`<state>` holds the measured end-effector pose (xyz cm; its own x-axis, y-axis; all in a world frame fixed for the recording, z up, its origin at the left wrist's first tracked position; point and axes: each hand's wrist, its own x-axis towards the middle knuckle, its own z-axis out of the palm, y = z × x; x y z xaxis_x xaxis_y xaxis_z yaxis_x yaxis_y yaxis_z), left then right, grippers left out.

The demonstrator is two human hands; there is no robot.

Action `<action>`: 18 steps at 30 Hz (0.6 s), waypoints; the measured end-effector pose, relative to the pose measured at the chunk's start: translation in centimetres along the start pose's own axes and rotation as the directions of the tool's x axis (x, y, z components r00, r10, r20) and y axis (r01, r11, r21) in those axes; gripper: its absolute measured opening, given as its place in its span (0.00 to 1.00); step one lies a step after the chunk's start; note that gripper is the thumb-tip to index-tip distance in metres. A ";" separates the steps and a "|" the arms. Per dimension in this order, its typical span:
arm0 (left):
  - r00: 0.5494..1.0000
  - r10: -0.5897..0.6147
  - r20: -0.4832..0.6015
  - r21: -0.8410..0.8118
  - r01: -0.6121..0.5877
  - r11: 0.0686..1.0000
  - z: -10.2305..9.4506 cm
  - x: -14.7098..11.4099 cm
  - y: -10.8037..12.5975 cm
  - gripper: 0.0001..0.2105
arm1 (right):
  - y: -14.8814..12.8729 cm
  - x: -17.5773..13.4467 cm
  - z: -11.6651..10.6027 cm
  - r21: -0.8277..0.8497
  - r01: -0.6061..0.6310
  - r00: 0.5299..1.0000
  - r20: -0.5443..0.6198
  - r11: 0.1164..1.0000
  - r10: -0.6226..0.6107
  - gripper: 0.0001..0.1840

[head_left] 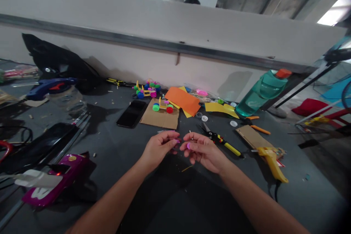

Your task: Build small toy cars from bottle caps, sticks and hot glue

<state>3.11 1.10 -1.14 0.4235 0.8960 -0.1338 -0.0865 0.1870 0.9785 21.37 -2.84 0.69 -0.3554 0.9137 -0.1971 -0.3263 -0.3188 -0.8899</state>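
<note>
Over the dark table, my left hand [159, 149] is closed, with a small magenta piece [178, 141] pinched at its fingertips. Just to the right, my right hand [205, 151] pinches a small round purple piece [188, 146] between thumb and fingers. The two hands are close together but apart, and both pieces are too small to name. Beyond them, a little toy car [162, 106] with green and red wheels stands on a cardboard piece [160, 120]. Scissors [207, 128] and a yellow-and-black cutter [229, 147] lie beside my right hand.
A phone [131, 114], orange paper [183, 100] and more colourful toy pieces [146, 89] lie toward the wall. Right stand a teal bottle [256, 95] and a yellow glue gun [272, 162]. Left are a purple power strip [59, 179], a blue glue gun [51, 87] and a black bag [59, 60].
</note>
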 end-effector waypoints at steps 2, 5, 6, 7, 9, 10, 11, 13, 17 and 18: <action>1.000 -0.021 0.008 -0.079 0.021 0.997 0.2 0.0 0.1 0.14 | 0.6 0.3 0.1 -0.046 0.052 0.998 -0.041 0.998 -0.053 0.11; 0.997 -0.078 0.009 -0.116 0.078 0.990 0.7 -0.2 -0.3 0.10 | 1.5 0.6 0.2 -0.245 0.112 0.975 -0.162 0.963 -0.154 0.05; 0.994 -0.106 0.014 -0.112 0.107 0.988 0.9 -0.3 -0.6 0.10 | 1.6 0.7 0.2 -0.344 0.115 0.961 -0.198 0.932 -0.192 0.07; 0.991 -0.131 0.030 -0.109 0.134 0.985 1.1 -0.4 -0.9 0.10 | 1.8 0.7 0.3 -0.452 0.114 0.947 -0.220 0.885 -0.234 0.07; 0.982 -0.160 0.097 -0.101 0.170 0.980 1.7 -0.5 -1.6 0.13 | 1.8 0.6 0.6 -0.664 0.109 0.930 -0.195 0.740 -0.312 0.05; 0.980 -0.163 0.111 -0.115 0.175 0.978 1.9 -0.5 -1.9 0.13 | 1.7 0.5 0.8 -0.750 0.107 0.932 -0.153 0.653 -0.329 0.06; 0.981 -0.168 0.099 -0.130 0.180 0.975 2.2 -0.5 -2.1 0.13 | 1.7 0.4 1.0 -0.816 0.107 0.938 -0.106 0.567 -0.330 0.08; 0.981 -0.182 0.070 -0.176 0.192 0.965 2.4 -0.6 -2.2 0.13 | 1.4 0.3 1.3 -0.900 0.121 0.949 -0.018 0.418 -0.315 0.10; 0.973 -0.216 0.086 -0.201 0.230 0.952 2.1 -0.8 -1.6 0.16 | 0.8 0.6 1.1 -0.961 0.192 0.927 0.112 0.199 -0.357 0.03; 0.978 -0.193 0.076 -0.127 0.202 0.971 1.8 -1.0 -1.3 0.16 | 0.6 0.9 1.0 -0.965 0.203 0.921 0.131 0.167 -0.367 0.03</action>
<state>4.48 -0.74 -1.99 0.4994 0.8097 -0.3083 -0.1132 0.4138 0.9033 20.01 -2.50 0.41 -0.3221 0.9256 0.1986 0.7182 0.3756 -0.5857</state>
